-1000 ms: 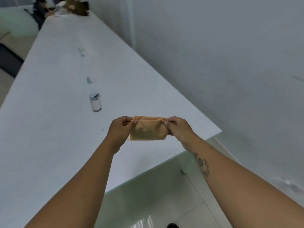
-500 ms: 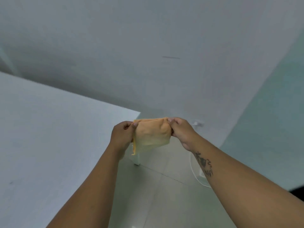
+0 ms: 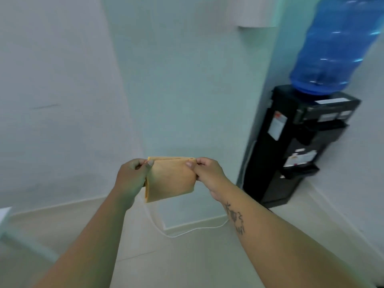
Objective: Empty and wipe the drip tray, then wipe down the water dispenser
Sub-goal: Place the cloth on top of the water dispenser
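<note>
Two bare forearms reach fwd from the bottom edge, the R one w/ a dark tattoo (image 3: 235, 219) on its inner side. L hand (image 3: 133, 177) and R hand (image 3: 207, 175) meet mid-frame, each pinching a top corner of the cloth (image 3: 170, 179) betw. thumb and curled fingers, thumb tips lying on the near face. Cloth is orange-tan, folded to a small square w/ layers showing along the top edge and L side. It hangs flat betw. the hands, up in the air, touching nothing else. Below and behind it is pale tiled floor (image 3: 187, 262), w/ a thin white cord (image 3: 187, 231) looping across it under the cloth, near the wall base. Wall (image 3: 62, 80) is plain and pale, w/ a corner running up behind the hands. Dispenser (image 3: 291, 146) stands on the floor to the R, well apart from hands and cloth, its back close to the wall. It has a black body, blurred, w/ white labels on side and front. Dark tray (image 3: 301, 172) juts out low on its front; can't tell if anything is in it. Blue bottle (image 3: 336, 48) sits upside down on top of the dispenser, leaning toward the top R corner of the view.
</note>
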{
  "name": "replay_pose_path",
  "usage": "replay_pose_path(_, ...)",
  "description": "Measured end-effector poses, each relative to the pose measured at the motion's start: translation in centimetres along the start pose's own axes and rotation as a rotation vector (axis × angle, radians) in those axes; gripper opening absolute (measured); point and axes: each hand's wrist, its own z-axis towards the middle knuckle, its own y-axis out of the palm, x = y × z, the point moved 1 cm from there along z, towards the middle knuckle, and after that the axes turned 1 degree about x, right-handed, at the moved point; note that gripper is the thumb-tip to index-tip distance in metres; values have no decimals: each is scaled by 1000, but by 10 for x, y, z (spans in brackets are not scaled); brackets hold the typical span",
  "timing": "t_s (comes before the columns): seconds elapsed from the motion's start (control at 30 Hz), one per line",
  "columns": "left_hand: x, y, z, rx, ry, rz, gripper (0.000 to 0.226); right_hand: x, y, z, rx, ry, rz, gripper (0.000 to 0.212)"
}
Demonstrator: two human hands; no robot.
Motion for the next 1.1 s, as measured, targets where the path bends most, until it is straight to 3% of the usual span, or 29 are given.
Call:
replay_pose_path(0.27, 71, 252, -8, -262, 71, 35, 25, -3, -253, -6, 272, 3, -34, 14)
replay_pose_path(0.43, 116, 364, -4, -363, 145, 83, 25, -13, -359, -3, 397, 6, -49, 12)
replay_pose_path(0.8, 176, 515, 105, -320, 208, 96, 20, -43, -453, 100, 521, 84, 24, 13)
replay_pose_path(1.1, 218, 621, 229, -335, 203, 169, 20, -55, -497, 221, 556, 187, 380, 17)
